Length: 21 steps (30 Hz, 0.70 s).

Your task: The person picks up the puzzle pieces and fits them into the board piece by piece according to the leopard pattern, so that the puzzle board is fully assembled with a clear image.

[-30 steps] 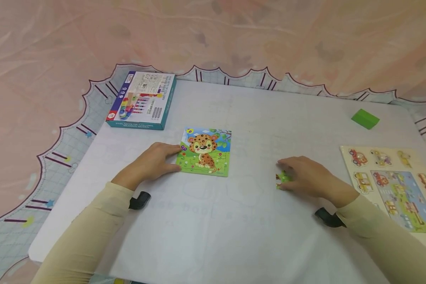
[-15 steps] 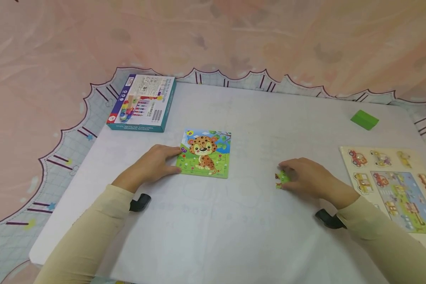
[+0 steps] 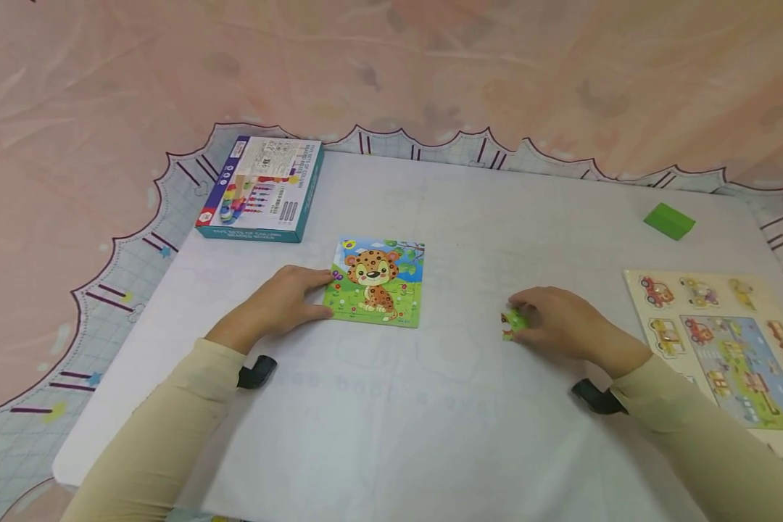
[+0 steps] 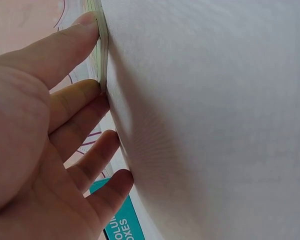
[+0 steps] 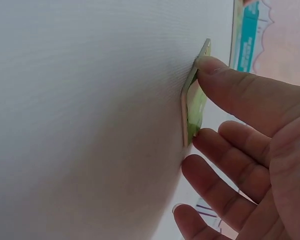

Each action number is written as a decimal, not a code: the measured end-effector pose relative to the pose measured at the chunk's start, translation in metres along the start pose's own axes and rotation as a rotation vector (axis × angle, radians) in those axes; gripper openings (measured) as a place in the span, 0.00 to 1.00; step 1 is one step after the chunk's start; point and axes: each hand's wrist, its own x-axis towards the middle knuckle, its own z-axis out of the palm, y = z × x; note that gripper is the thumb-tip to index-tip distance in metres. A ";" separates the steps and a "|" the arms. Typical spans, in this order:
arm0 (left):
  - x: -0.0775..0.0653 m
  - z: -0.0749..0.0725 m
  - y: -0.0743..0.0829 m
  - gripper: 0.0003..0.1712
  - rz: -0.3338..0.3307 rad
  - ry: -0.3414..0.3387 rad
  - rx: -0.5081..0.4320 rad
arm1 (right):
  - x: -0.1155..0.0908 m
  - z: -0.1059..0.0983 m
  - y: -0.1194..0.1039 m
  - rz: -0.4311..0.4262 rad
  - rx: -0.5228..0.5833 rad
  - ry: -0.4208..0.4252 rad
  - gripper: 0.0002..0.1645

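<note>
A square leopard jigsaw puzzle (image 3: 407,290) lies flat left of the middle of the table. Beside its left edge is my left hand (image 3: 283,301), with thumb and index fingertip touching that edge and the other fingers spread loosely. The left wrist view shows the thumb at the edge of the puzzle (image 4: 103,60). To the right, my right hand (image 3: 557,326) pinches a small green puzzle piece (image 3: 507,326) with red and brown bits. In the right wrist view, thumb and a fingertip grip opposite ends of this flat piece (image 5: 194,112), close to the tabletop; part of it is hidden by the hand.
A teal and white beaded-boxes carton (image 3: 261,188) sits at the back left. A green block (image 3: 670,221) stands at the back right, with a vehicle-picture puzzle board (image 3: 646,290) at the right edge. All rest on a white-covered table (image 3: 378,449).
My right hand has shifted slightly left with the puzzle piece in its pinch. The left hand stays at the leopard puzzle's edge. The head view tilts a little.
</note>
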 end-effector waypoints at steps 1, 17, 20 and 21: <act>0.000 0.000 0.000 0.40 0.000 0.000 0.001 | 0.001 0.000 0.000 -0.004 0.004 0.002 0.31; -0.001 -0.001 0.001 0.40 -0.001 -0.001 -0.004 | 0.019 0.001 -0.006 -0.010 0.021 -0.003 0.32; -0.001 -0.001 0.001 0.40 -0.001 0.000 -0.004 | 0.023 0.001 -0.007 -0.006 0.022 -0.001 0.33; -0.001 -0.001 0.000 0.40 -0.003 0.000 -0.004 | 0.024 0.001 -0.008 -0.002 0.022 0.000 0.32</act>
